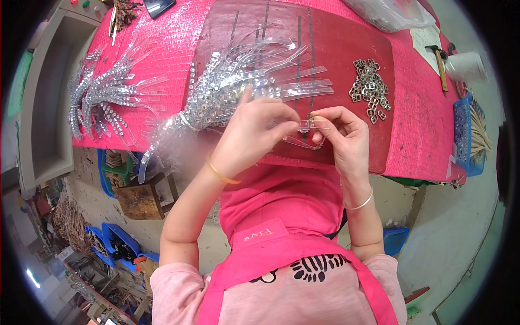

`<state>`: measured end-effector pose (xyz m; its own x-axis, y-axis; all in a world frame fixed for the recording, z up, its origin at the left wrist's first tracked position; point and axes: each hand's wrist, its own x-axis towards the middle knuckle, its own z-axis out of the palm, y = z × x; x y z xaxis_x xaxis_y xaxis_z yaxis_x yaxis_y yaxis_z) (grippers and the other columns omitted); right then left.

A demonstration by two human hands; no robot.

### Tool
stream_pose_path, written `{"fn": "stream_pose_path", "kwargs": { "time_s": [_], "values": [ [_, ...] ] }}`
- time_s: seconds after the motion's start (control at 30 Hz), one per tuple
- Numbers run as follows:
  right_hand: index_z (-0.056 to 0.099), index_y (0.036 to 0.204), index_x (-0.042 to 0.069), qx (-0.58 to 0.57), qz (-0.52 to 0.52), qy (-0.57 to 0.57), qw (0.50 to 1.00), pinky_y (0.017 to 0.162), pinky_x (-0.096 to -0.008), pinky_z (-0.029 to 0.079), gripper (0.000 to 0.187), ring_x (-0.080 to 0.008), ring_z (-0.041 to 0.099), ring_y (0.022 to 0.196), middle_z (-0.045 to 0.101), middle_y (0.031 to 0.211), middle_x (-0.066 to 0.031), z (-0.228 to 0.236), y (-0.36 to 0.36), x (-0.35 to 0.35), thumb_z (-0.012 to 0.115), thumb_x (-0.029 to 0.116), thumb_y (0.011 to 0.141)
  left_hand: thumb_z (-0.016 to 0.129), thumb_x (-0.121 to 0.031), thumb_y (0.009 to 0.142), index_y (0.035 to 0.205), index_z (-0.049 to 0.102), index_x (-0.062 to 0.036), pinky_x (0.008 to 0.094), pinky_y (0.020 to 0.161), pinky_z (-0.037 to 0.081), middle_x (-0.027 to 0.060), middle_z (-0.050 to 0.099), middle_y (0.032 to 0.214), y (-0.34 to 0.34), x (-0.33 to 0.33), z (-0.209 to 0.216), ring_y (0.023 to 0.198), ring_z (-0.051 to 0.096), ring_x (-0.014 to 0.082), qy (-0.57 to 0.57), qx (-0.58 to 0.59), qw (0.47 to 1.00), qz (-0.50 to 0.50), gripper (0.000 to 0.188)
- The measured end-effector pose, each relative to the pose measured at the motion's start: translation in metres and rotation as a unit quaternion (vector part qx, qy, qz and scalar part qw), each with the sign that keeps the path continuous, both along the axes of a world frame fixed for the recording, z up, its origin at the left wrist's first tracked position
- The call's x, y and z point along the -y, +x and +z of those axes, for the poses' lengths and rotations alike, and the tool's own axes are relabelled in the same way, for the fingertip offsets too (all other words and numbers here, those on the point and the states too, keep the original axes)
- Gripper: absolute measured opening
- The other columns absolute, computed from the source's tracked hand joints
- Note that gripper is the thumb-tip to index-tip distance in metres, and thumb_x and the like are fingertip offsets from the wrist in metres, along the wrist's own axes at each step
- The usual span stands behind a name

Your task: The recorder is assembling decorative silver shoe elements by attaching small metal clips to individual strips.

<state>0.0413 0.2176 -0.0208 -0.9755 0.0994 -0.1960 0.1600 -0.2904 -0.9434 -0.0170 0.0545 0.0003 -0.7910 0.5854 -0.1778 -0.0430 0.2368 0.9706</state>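
Over the dark red mat (346, 43), my left hand (246, 132) pinches one end of a clear plastic strap (299, 144) between thumb and forefinger. My right hand (349, 138) is closed on the same strap, close to a small metal buckle (304, 125) between the two hands. Part of the strap loops below the fingers, and the fingertips partly hide the buckle. Beside and behind my left hand lies a big tied bundle of clear straps set with rhinestones (208, 95), their loose ends fanning right. A heap of silver buckles (370, 86) sits beyond my right hand.
Another rhinestone strap bundle (100, 97) lies left on the pink table cover (173, 49). At the right are a hammer (441, 70), a white cup (466, 67) and a blue basket (465, 130). A plastic bag (387, 13) lies at the back; a wooden stool (142, 199) stands below.
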Motion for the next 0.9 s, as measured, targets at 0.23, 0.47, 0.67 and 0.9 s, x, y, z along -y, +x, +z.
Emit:
{"fn": "stream_pose_path", "kwargs": {
  "time_s": [0.23, 0.47, 0.67, 0.9],
  "values": [
    [0.061, 0.084, 0.001, -0.215, -0.051, 0.374, 0.901, 0.051, -0.0241, 0.044, 0.013, -0.0128, 0.055, 0.058, 0.055, 0.067, -0.0071, 0.009, 0.002, 0.018, 0.062, -0.003, 0.072, 0.061, -0.012, 0.078, 0.087, 0.062, 0.0023, 0.0279, 0.069, 0.045, 0.0053, 0.063, 0.074, 0.024, 0.010, 0.011, 0.062, 0.057, 0.0096, -0.068, -0.158, 0.980, 0.101, 0.017],
    [0.060, 0.083, 0.002, -0.185, -0.003, 0.320, 0.929, 0.053, -0.0269, 0.046, 0.013, -0.0158, 0.057, 0.062, 0.057, 0.071, -0.0074, 0.006, 0.001, 0.031, 0.063, -0.002, 0.071, 0.056, -0.009, 0.082, 0.089, 0.060, 0.0070, 0.0221, 0.055, 0.048, 0.0100, 0.061, 0.069, 0.033, 0.024, -0.003, 0.061, 0.059, 0.0122, 0.120, 0.198, 0.964, 0.128, 0.018],
    [0.061, 0.085, 0.002, -0.161, 0.046, 0.285, 0.944, 0.055, -0.0252, 0.047, 0.015, -0.0155, 0.059, 0.066, 0.057, 0.076, -0.0086, 0.002, 0.001, 0.032, 0.063, -0.002, 0.071, 0.055, -0.010, 0.083, 0.085, 0.060, 0.0066, 0.0213, 0.052, 0.048, 0.0091, 0.061, 0.066, 0.036, 0.028, -0.005, 0.058, 0.058, 0.0113, 0.058, 0.168, 0.975, 0.137, 0.018],
    [0.060, 0.087, 0.002, -0.258, -0.022, 0.392, 0.883, 0.057, -0.0298, 0.047, 0.018, -0.0213, 0.058, 0.067, 0.056, 0.079, -0.0102, 0.004, 0.011, 0.043, 0.060, -0.006, 0.071, 0.055, -0.012, 0.084, 0.086, 0.060, 0.0064, 0.0213, 0.053, 0.047, 0.0075, 0.060, 0.066, 0.040, 0.027, -0.002, 0.058, 0.057, 0.0100, 0.091, 0.197, 0.968, 0.128, 0.019]
  ]
}}
